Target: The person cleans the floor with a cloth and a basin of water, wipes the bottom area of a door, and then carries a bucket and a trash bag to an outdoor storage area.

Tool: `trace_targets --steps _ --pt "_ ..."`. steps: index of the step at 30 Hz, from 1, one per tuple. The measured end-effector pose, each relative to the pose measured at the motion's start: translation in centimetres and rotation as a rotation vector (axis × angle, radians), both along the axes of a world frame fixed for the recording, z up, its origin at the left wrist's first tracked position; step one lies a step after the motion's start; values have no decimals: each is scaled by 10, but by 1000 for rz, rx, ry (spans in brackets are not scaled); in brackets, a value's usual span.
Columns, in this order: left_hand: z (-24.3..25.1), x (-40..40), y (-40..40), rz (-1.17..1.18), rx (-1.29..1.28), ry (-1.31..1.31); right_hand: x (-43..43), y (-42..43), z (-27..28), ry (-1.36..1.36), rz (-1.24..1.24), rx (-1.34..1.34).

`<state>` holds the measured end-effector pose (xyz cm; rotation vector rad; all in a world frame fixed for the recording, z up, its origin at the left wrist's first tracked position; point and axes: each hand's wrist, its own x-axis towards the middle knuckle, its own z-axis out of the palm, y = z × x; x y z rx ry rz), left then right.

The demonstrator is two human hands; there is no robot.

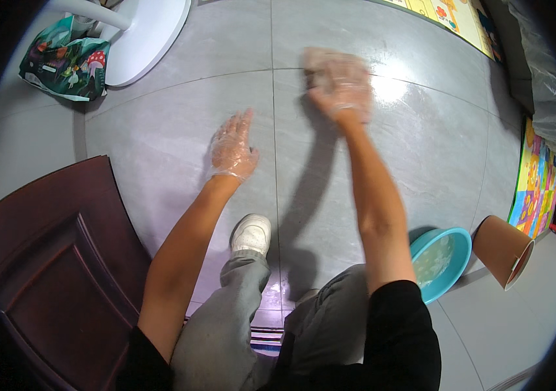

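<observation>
My right hand (344, 90), in a clear disposable plastic glove, holds a pale brownish cloth (324, 54) flat against the grey tiled floor (326, 210). Motion blur softens both the hand and the cloth. A clear plastic glove also covers my left hand (234, 146), which holds nothing. Its fingers are stretched forward and its thumb stands apart, over the tile left of the central grout line. Whether the left palm touches the floor, I cannot tell. The floor near the right hand has a wet-looking shine.
A turquoise basin (464, 249) of cloudy, sudsy water stands at my right beside a brown bin (502, 249). Left are a dark wooden door (63, 264), a printed bag (65, 66) and a white round base (146, 44). Colourful mats (534, 181) lie at the right edge.
</observation>
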<state>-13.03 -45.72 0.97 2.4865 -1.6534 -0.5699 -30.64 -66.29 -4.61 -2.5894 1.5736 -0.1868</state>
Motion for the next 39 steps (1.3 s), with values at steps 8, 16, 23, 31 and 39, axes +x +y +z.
trace_targets --steps 8,16,23,31,39 --pt "-10 -10 11 127 -371 108 92 167 -5 213 549 96" --pt "0 2 49 56 -45 35 -95 -4 28 63 52 -12" --pt "11 23 77 -63 434 1 -154 -9 63 -82 -650 61" --pt "2 26 80 -81 390 75 -3 15 30 -84 -193 -404" --pt "-16 14 40 185 -424 14 105 123 29 193 452 224"
